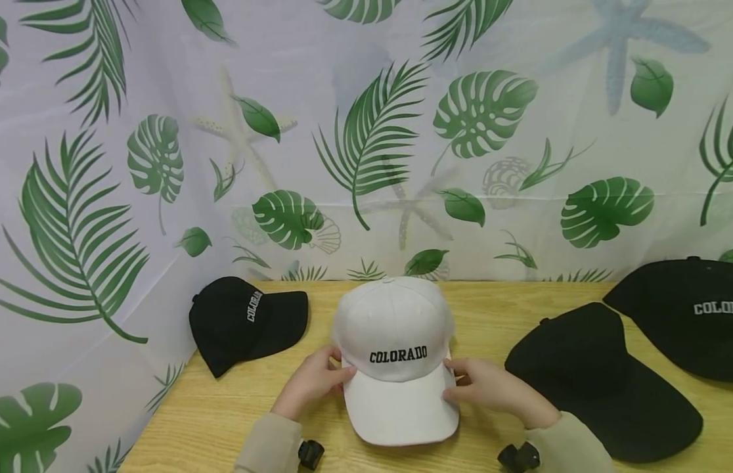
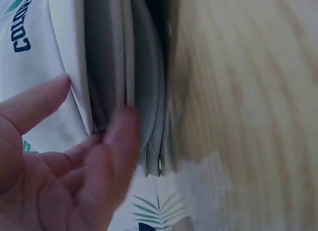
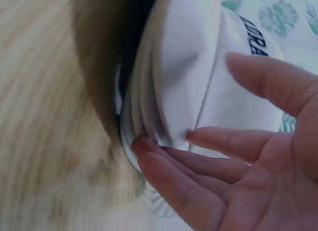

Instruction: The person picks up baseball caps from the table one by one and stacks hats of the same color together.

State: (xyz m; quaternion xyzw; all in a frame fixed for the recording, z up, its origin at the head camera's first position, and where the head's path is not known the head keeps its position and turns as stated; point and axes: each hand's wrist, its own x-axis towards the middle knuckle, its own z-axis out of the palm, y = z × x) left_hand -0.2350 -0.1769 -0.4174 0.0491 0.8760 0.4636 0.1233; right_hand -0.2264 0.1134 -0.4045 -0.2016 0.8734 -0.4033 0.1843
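A white cap (image 1: 396, 328) with COLORADO in black lettering faces me on the table. In the left wrist view it tops a stack of several nested white caps, whose brims (image 2: 144, 92) show as layered edges. My left hand (image 1: 319, 380) is at the left side of the stack, thumb touching the top cap's edge and fingers against the layered brims. On the opposite side, my right hand (image 1: 490, 386) touches the stack with extended fingers (image 3: 223, 141). In the right wrist view its thumb (image 3: 268, 77) overlaps the top cap.
A black COLORADO cap (image 1: 242, 325) lies at the left. Two more black caps lie at the right, one nearer (image 1: 603, 387) and one farther back (image 1: 691, 315). Behind the wooden table (image 1: 224, 420) hangs a leaf-print cloth (image 1: 295, 151), which also covers the left side.
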